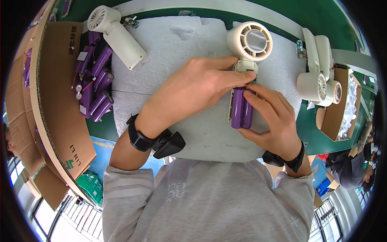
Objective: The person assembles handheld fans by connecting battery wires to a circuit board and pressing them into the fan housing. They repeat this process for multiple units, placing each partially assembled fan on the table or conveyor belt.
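Grasping purple batteries (pixel 239 109), right hand (pixel 278 120) half-curled; left hand (pixel 204 80), narrower, pinching white fan (pixel 245 65)

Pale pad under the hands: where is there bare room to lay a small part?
Two patches on the pale pad: its upper middle, between the fan at upper left and the opened fan, beyond the left hand; and lower down, between the black wrist device and the purple battery pair. Crowded: the battery heap at left.
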